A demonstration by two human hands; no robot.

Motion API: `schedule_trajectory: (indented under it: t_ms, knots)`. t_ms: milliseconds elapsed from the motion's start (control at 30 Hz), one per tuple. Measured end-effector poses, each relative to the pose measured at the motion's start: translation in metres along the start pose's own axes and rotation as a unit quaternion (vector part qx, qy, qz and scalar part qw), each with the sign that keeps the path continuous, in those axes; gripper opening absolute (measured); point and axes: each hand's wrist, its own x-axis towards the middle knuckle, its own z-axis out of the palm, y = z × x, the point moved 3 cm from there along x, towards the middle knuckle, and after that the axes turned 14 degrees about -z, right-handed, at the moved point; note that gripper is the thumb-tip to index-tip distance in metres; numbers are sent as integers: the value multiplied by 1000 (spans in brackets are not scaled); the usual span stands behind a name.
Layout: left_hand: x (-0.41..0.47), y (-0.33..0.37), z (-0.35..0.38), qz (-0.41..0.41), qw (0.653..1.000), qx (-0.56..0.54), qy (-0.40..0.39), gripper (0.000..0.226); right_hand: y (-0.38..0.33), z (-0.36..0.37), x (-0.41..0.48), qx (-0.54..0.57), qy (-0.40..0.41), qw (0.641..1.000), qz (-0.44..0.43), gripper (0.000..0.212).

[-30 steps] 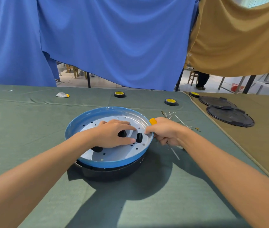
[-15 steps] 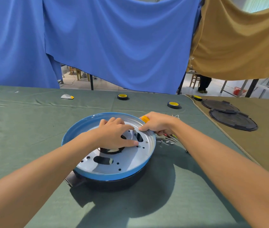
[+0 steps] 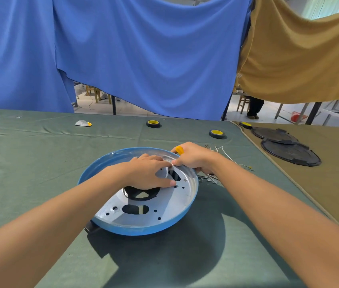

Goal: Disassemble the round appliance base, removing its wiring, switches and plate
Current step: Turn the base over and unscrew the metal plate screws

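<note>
The blue-rimmed round silver metal plate (image 3: pixel 143 221) no longer sits level on the black round appliance base (image 3: pixel 90 227). A second ago it lay flat there, with dark knobs filling its oval cut-outs. Now its far edge is raised and its perforated face tips toward the camera, and those cut-outs show mostly dark space behind them. The left hand (image 3: pixel 145 173) lies spread on the plate's face above the large central opening, fingers fairly straight and thumb flat near the small holes, pressing rather than clutching. The right hand (image 3: pixel 193 157) pinches the far right rim between thumb and forefinger, while its other fingers stay curled round a yellow-handled screwdriver (image 3: pixel 179 150) whose butt sticks out above the knuckles. Only a sliver of the base shows under the plate's near left edge; the rest is hidden, so I cannot tell whether anything still ties the two together. Thin white loose wires (image 3: pixel 226 154) and a few small metal fasteners (image 3: pixel 206 178) lie on the green cloth-covered table (image 3: pixel 40 163) just beyond the right wrist. The tilt suggests the fixings are already out and the plate is coming free, which would make this the plate-removal stage. What remains, probably, is lifting it fully clear and setting it aside.
</note>
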Motion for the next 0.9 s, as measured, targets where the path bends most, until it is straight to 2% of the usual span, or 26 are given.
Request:
schedule_trajectory:
  t_ms: [133,267,333,433,500,600,700,733,800,900]
  knots:
    - [2,-1,1,3,1000,2,-2,71,5,1,-2,75,3,997,13,16]
    - [1,-2,2,9,1000,-14,8,70,8,3,-2,106,6,994,25,19]
    - [1,-1,3,7,1000,-10,12,70,7,3,-5,80,-2,996,28,24]
    - [0,0,4,6,1000,-11,10,74,1,-8,-9,-26,17,999,20,46]
    - [-1,-1,6,-3,1000,-15,8,82,-7,-20,-12,-43,76,996,-1,40]
    - [-3,0,7,-6,1000,-22,17,94,-21,-34,-18,106,132,985,-32,21]
    - [-3,0,7,-8,1000,-26,15,98,-35,-40,-28,211,133,966,-73,27]
    - [-3,0,7,-10,1000,-25,13,97,-39,-42,-31,197,135,967,-89,33]
    - [-3,1,9,-12,1000,-24,9,95,-43,-47,-38,66,146,981,-109,49]
    - [-3,0,11,-10,999,-28,15,91,-47,-55,-44,-118,191,964,-141,58]
